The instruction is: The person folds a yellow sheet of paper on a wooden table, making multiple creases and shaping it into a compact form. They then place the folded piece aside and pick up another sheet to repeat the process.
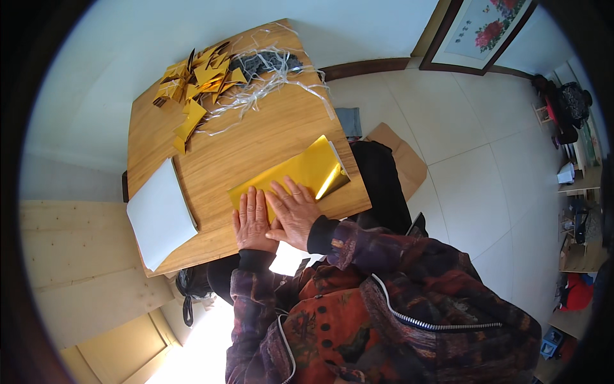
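Note:
A shiny gold foil sheet [281,173] lies near the front right edge of the wooden table, its right end slightly curled with a pale layer showing there. My left hand [253,224] rests flat on its near left part, fingers stretched out. Beside it, my right hand [294,214] also presses flat on the foil, its fingers spread and its thumb close to the left hand. Neither hand grips anything. The part of the sheet under my palms is hidden.
A stack of white paper [163,214] lies at the table's left. Folded gold paper pieces [208,73] are heaped at the back, beside tangled clear plastic strips [268,83] and a dark grey crumpled bundle [256,65]. Brown cardboard [400,160] lies on the floor to the right.

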The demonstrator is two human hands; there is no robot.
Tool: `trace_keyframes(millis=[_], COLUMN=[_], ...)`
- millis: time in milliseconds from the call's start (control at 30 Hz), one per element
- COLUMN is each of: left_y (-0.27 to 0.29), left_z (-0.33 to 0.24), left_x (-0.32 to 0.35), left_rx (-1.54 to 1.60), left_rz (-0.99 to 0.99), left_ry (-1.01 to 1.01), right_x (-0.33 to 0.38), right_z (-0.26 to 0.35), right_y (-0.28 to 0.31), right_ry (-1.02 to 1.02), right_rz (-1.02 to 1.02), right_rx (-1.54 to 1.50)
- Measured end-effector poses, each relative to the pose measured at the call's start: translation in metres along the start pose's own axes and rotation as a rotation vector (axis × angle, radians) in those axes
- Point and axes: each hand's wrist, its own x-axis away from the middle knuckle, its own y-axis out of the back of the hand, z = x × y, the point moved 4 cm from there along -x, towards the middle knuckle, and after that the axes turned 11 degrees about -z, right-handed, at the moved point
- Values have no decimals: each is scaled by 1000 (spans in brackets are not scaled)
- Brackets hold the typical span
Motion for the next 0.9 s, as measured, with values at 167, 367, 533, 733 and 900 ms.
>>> trace_keyframes(millis=[167,367,533,733,900], left_y=[10,14,12,10,8], left_z=[-6,-7,-6,-6,-4], left_x=[0,-1,-2,-1,0], left_rx=[27,38,23,-11,-19], left_rz=[-57,-51,-30,-9,-9], left_ry=[-3,6,19,17,3], right_x=[20,38,52,58,36], right_z=[-28,-48,-60,-71,-64], right_y=[29,57,73,96,112], right_ry=[-73,-74,-123,-196,-178], right_rz=[53,84,134,179,94], right_rx=[109,141,153,249,264])
